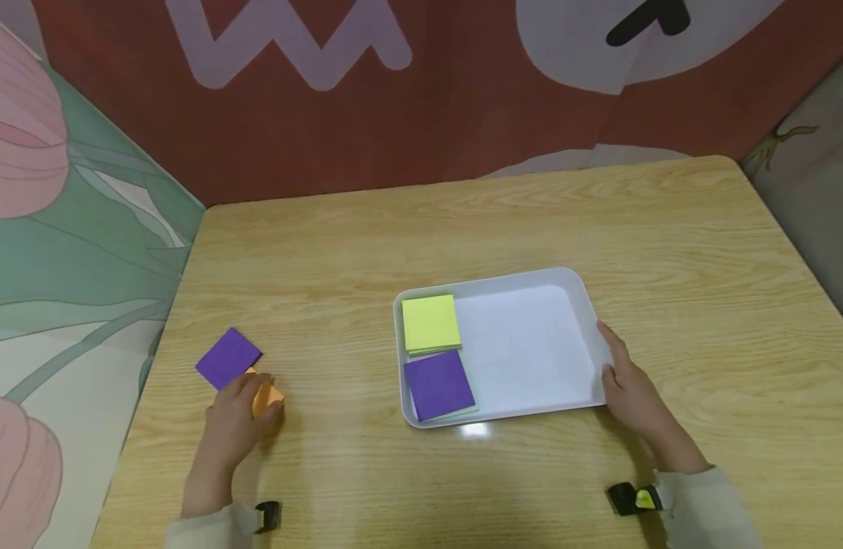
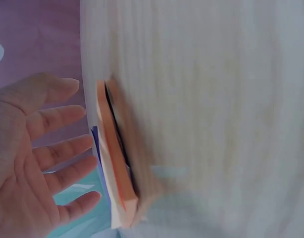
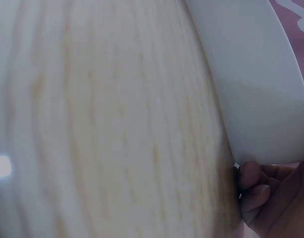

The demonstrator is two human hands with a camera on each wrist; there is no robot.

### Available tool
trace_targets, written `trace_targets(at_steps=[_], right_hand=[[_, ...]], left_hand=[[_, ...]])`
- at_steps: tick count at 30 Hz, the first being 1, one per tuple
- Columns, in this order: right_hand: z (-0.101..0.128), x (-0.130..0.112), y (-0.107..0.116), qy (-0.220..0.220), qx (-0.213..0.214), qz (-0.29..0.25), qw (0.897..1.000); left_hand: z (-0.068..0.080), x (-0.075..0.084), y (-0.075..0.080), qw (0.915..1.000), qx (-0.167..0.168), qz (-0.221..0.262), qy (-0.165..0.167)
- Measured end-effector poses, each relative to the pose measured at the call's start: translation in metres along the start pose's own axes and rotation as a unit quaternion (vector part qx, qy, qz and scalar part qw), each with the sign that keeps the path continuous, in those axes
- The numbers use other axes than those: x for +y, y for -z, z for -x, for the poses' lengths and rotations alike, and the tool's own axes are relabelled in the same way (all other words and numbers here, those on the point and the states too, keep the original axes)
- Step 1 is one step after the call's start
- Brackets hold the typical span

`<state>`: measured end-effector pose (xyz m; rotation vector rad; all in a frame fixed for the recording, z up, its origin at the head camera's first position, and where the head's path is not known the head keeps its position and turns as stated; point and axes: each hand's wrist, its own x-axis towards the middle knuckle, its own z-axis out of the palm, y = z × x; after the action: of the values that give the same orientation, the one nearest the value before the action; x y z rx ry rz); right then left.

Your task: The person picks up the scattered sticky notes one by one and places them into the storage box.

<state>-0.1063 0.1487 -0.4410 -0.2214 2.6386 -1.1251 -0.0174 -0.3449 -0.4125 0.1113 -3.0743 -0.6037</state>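
Paper squares lie in two places on the wooden table (image 1: 504, 221). Near the left edge, a purple sheet (image 1: 228, 357) rests flat, and an orange pad (image 1: 265, 395) sits just beside it on the near side, partly under the purple sheet's corner. The left hand (image 1: 236, 415) rests over the orange pad from the near side, its fingers touching the pad's top. In the left wrist view the fingers (image 2: 63, 148) are spread and straight, the palm facing the pad's orange edge (image 2: 112, 163), so this grip is open and holds nothing; the pad lies flat on the table just past the fingertips.

A white tray (image 1: 531, 347) sits right of centre on the table, well apart from the orange pad. Inside it, against the left wall, a yellow-green stack (image 1: 431, 322) lies at the far side and a purple stack (image 1: 438, 383) just beside it at the near side; the two look to be touching.

The right hand (image 1: 630, 385) is at the tray's right rim, near the near-right corner. In the right wrist view its fingertips (image 3: 253, 181) curl against the tray's outer wall (image 3: 251, 89), so this grip is closed on the tray's edge, with the tray still flat on the table.
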Motion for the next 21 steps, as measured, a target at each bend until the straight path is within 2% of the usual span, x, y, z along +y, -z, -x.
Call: trace_targets(at_steps=[3,10,17,21], right_hand=[[0.0,0.001,-0.001,0.009,0.008,0.001,1.0],[-0.001,0.002,-0.001,0.01,0.009,-0.002,1.0],[0.0,0.0,0.0,-0.001,0.001,-0.005,1.0],[0.0,-0.001,0.0,-0.003,-0.002,-0.007,1.0]], left_hand=[[0.001,-0.002,-0.001,1.0,-0.005,0.0,0.007],[0.003,-0.007,-0.001,0.996,-0.071,0.011,0.052],[0.005,-0.013,0.001,0.995,-0.078,0.0,0.063],[0.007,-0.016,0.004,0.993,-0.087,-0.01,0.079]])
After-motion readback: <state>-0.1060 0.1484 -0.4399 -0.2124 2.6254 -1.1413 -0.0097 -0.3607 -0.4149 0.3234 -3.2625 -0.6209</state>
